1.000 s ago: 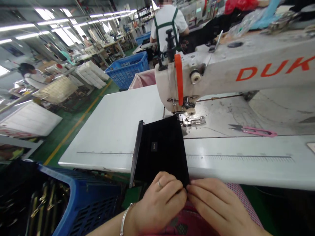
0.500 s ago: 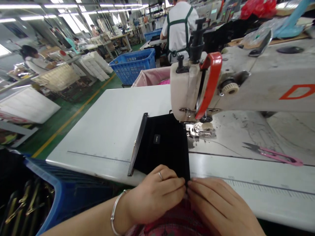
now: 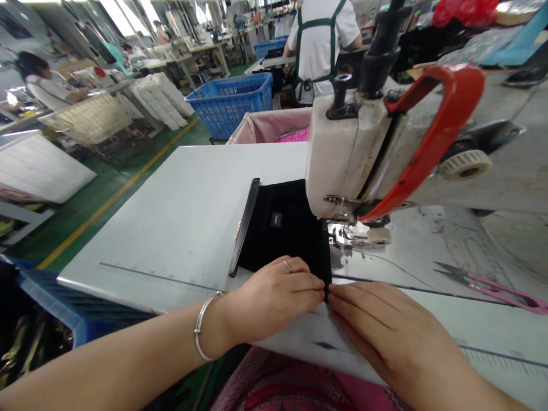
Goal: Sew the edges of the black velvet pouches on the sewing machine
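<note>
A black fabric bag (image 3: pixel 286 237) lies flat on the sewing table, with a small label (image 3: pixel 276 220) on its face and a stiff dark strip (image 3: pixel 245 228) with a metal fitting along its left edge. Its right edge runs under the presser foot (image 3: pixel 342 234) of the sewing machine (image 3: pixel 338 154). My left hand (image 3: pixel 269 297), wearing a ring and a bracelet, pinches the near right corner. From the other side, my right hand (image 3: pixel 385 319) grips the same corner, fingers pressed together. The fingertips nearly meet there and hide that bit of fabric.
Pink-handled thread snips (image 3: pixel 492 285) lie right of the needle area. A blue crate (image 3: pixel 77 314) of dark items with gold-coloured metal parts stands at lower left. Behind the table are a pink-lined bin (image 3: pixel 265 125), a blue basket (image 3: pixel 235 103) and a person in an apron (image 3: pixel 319 45).
Both hands have moved forward with the bag, feeding its right edge farther under the presser foot. The camera view has shifted too, and the machine head looks larger.
</note>
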Demonstrator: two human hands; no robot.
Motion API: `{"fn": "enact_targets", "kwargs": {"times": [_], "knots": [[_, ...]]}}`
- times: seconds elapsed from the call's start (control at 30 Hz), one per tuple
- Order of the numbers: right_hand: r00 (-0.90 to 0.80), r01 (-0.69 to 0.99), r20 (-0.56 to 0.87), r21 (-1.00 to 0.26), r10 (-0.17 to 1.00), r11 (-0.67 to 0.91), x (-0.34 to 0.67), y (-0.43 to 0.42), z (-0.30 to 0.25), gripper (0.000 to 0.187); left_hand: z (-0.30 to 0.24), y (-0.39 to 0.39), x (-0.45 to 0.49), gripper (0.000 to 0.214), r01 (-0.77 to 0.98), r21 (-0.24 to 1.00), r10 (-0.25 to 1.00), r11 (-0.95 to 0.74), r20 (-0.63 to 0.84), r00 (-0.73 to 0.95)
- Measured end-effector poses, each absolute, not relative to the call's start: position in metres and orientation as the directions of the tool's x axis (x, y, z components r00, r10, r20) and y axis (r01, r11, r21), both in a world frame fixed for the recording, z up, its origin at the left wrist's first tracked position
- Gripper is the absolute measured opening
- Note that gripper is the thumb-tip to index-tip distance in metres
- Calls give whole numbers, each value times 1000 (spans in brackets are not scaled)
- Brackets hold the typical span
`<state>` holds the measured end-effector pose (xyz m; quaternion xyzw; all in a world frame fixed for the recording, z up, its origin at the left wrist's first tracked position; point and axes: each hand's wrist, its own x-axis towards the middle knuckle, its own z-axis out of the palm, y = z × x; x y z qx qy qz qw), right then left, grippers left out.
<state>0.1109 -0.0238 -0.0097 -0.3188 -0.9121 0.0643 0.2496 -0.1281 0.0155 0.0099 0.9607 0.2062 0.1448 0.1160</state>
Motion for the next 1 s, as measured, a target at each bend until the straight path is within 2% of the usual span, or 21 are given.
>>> {"fn": "enact_targets", "kwargs": {"times": [0.17,0.33,0.57,0.83,1.0], "knots": [[-687,568,358,-279,632,775,110,-3,1,23,9,37,-128,21,331,245,393,-911,281,875],[-705,616,279,-215,652,758,110,20,7,17,7,57,-128,22,316,188,362,-930,319,876],[-669,686,303,-100,679,721,110,37,-3,28,3,84,-125,25,347,122,368,-930,303,879],[-594,768,290,-71,750,636,110,43,-10,31,0,109,-121,24,388,175,425,-905,437,793],[-585,776,260,-99,769,623,112,44,-10,32,-2,115,-121,27,432,200,475,-879,434,765]]}}
